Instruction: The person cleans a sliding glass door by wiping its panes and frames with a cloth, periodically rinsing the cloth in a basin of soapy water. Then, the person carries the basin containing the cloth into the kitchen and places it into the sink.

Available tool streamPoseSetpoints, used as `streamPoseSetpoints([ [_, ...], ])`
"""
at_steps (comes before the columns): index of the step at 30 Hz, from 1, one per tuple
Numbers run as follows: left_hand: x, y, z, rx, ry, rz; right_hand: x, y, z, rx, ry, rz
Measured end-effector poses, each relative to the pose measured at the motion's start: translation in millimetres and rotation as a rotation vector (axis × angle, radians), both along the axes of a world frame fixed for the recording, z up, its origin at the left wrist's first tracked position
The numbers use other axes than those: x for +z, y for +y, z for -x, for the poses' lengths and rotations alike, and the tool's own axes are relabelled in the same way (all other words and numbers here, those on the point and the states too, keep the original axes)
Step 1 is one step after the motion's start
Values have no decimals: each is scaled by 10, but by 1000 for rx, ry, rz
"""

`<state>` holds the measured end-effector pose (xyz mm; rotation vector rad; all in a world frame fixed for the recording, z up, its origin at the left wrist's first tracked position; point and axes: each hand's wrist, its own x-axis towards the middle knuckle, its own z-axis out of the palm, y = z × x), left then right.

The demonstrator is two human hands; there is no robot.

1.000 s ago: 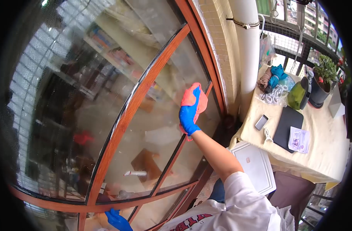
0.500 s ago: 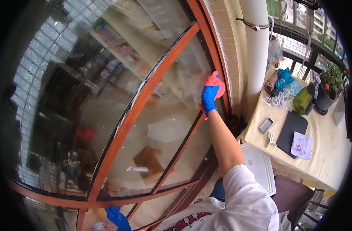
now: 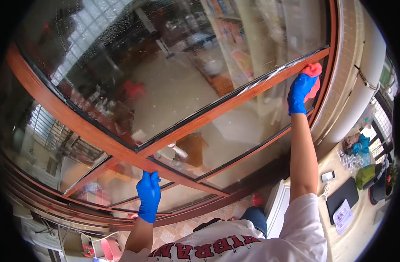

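Note:
My right hand, in a blue rubber glove, is closed on a red-pink cloth. It presses the cloth to the right end of the window, just below the brown crossbar. At the lower middle, my left hand, also blue-gloved, has its fingers bent at the edge of the brown window frame and seems to grip it; its fingertips are partly hidden. Droplets and streaks mark the large glass pane above the crossbar, which reflects light and shows a room behind it.
To the right, a cloth-covered table holds a phone, a black flat object, a printed packet and a bundle of cloths. A thick white pipe runs beside the tiled wall. A pink container stands at lower left.
My view has turned, bringing the lower frame and my left hand more fully into sight. My right hand still holds the cloth, now close under the crossbar's right end.

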<state>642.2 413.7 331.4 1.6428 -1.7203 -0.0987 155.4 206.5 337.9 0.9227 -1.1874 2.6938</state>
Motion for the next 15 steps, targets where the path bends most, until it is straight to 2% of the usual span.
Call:
streamPoseSetpoints([
  [1,-14,-14,-30,2,-1,2,-75,-34,-244,-95,72,4],
  [2,-18,-17,-47,-5,-4,2,-98,149,-787,-20,17,70],
  [3,-3,-12,-38,-20,17,23,-142,389,-1291,-127,178,-83],
  [4,-5,-7,-40,-2,27,24,-162,667,-1724,-40,277,-186],
  [5,-4,-16,-49,-23,28,26,-308,827,-2170,-62,335,-276],
  [7,5,-20,-65,-66,36,31,-582,1056,-2713,-71,879,-203],
  [8,2,-18,-75,-66,35,36,-608,1128,-2901,-24,1055,-102],
  [10,5,-10,-103,-73,48,16,-327,1256,-3125,-21,1132,-50],
  [11,14,-7,-109,-69,51,20,-117,1308,-3204,779,866,-224],
  [12,11,-3,-104,-73,41,62,10,1333,-3223,1536,477,-392],
  [13,-5,-5,-84,-77,33,100,59,1317,-3192,1538,480,-401],
  [15,6,16,-14,-66,93,82,48,1345,-3161,1482,680,-306],
])
